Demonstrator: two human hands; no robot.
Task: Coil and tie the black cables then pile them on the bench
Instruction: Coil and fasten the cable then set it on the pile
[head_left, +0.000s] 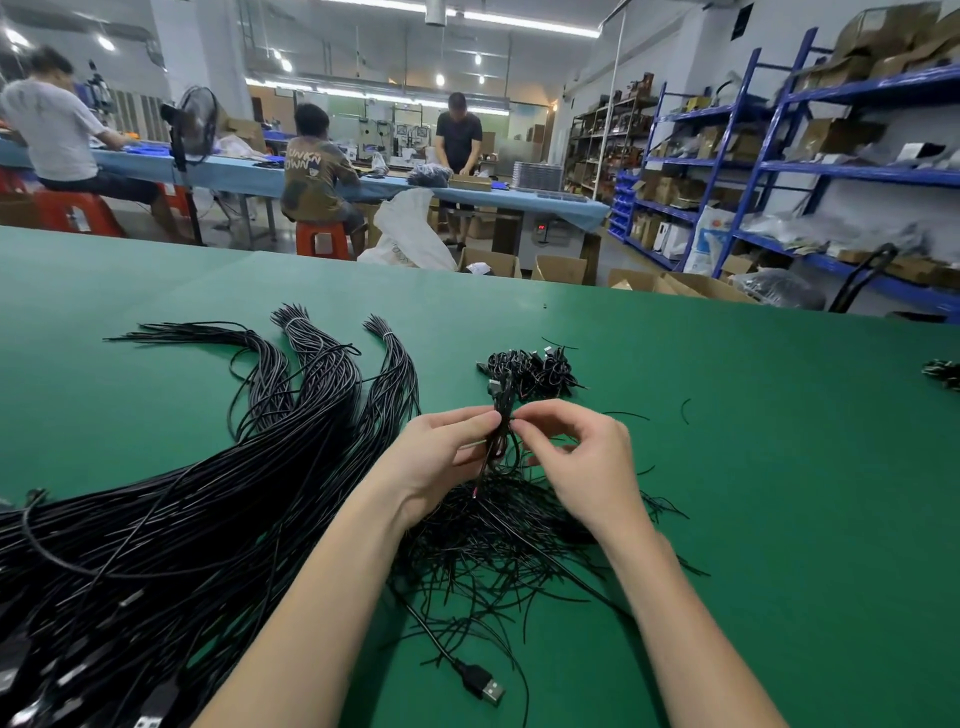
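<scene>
My left hand (441, 452) grips a coiled black cable (503, 410) upright above the green bench (727, 467). My right hand (576, 457) pinches a thin tie at the coil's middle, fingertips close to those of the left. Just behind the hands lies a pile of tied coils (535, 369). A heap of thin black twist ties (509, 540) lies under my wrists. Long bundles of loose black cables (208, 493) fan across the left of the bench. One USB plug (483, 686) lies near the front edge.
A few stray ties (685, 410) lie to the right, and another small black coil (943, 371) sits at the far right edge. Beyond the bench are cardboard boxes (561, 267), blue shelving (779, 171) and people working at a blue table (363, 182).
</scene>
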